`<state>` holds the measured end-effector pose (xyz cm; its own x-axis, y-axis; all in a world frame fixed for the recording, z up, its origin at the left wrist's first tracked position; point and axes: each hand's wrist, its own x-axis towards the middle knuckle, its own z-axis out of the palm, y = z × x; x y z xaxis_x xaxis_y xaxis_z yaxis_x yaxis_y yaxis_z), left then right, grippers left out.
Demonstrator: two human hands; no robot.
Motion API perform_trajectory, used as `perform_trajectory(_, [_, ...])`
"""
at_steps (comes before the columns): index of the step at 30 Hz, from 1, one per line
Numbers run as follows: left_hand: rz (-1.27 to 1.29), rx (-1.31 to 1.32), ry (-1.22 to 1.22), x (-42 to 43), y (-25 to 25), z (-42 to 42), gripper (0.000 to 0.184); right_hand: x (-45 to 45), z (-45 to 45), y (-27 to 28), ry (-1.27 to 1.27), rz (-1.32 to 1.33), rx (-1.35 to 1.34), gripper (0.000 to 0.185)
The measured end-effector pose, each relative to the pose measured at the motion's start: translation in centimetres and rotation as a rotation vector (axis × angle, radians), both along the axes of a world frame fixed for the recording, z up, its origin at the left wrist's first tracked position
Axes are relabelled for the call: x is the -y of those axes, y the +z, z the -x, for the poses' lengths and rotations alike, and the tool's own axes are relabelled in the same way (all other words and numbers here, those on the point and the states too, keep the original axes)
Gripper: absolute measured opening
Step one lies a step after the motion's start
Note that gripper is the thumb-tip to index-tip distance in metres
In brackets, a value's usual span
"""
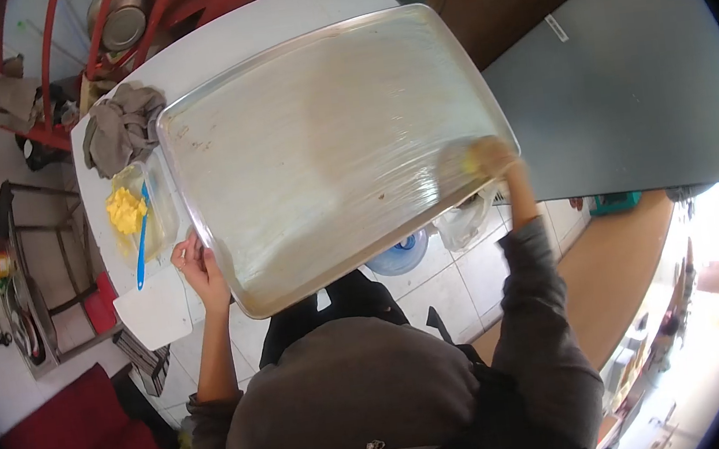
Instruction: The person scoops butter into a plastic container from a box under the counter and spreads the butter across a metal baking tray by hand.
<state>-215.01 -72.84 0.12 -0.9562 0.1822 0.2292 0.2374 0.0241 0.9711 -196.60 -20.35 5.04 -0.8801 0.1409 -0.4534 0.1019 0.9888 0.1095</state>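
Observation:
A large metal tray point(297, 143) with a shiny, streaked surface lies tilted across the white table. My left hand point(201, 267) grips its lower left edge, fingers closed around the rim. Over the tray's right end, my right hand point(494, 159) is blurred by motion; something yellowish shows at its fingers, too smeared to make out. Left of the tray stands a clear container point(165, 213) with a yellow, butter-like mass point(125, 212) and a blue spatula point(142, 245) resting in it.
A grey-brown cloth point(122, 127) lies behind the container, and a white board point(155, 314) is in front of it. A dark grey surface point(619, 88) adjoins on the right. Below the tray are a blue water bottle point(399, 255) and a plastic bag point(467, 223).

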Motion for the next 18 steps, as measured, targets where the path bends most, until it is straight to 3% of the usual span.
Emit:
perform_trajectory(2, [0.049,-0.02,-0.013,0.3,-0.5,0.3,0.035,-4.1,-1.6,-0.4,-0.701,0.058,-0.221,0.026])
perform_trajectory(3, [0.074,-0.035,-0.01,0.2,-0.3,0.4,0.035,-5.1,-0.9,-0.6,-0.86,0.041,-0.142,0.022])
perform_trajectory(6, [0.115,-0.043,-0.001,0.1,-0.4,0.0,0.034,-2.7,-0.3,-3.4,-0.137,-0.472,-0.201,0.017])
perform_trajectory(8, [0.067,-0.012,0.014,0.0,-0.6,0.1,0.034,5.3,1.7,-4.6,0.07,-0.52,-0.35,0.014])
perform_trajectory(10, [0.042,0.018,0.008,0.0,-0.3,0.1,0.034,17.6,4.3,-0.4,0.282,0.06,-0.869,0.03])
perform_trajectory(11, [0.012,0.03,0.007,-0.1,-0.2,0.1,0.034,24.0,5.4,1.6,0.16,0.1,-0.693,0.032])
perform_trajectory(12, [-0.019,0.043,0.0,-0.3,-0.1,0.0,0.034,28.8,5.5,-0.4,0.127,0.452,-0.907,0.037])
perform_trajectory(13, [-0.086,0.018,-0.011,-0.6,0.0,0.0,0.035,33.0,5.8,-0.7,0.229,0.458,-0.808,0.038])
perform_trajectory(14, [-0.022,0.023,-0.013,-0.3,0.0,-0.1,0.035,36.6,5.7,0.4,0.177,0.384,-0.504,0.039])
perform_trajectory(16, [0.098,0.029,-0.028,0.0,0.0,-0.1,0.037,40.7,6.4,1.3,0.199,0.521,-0.717,0.04])
perform_trajectory(18, [0.097,-0.046,-0.048,0.1,-0.2,0.1,0.038,39.8,7.1,0.5,0.211,0.694,-0.71,0.039])
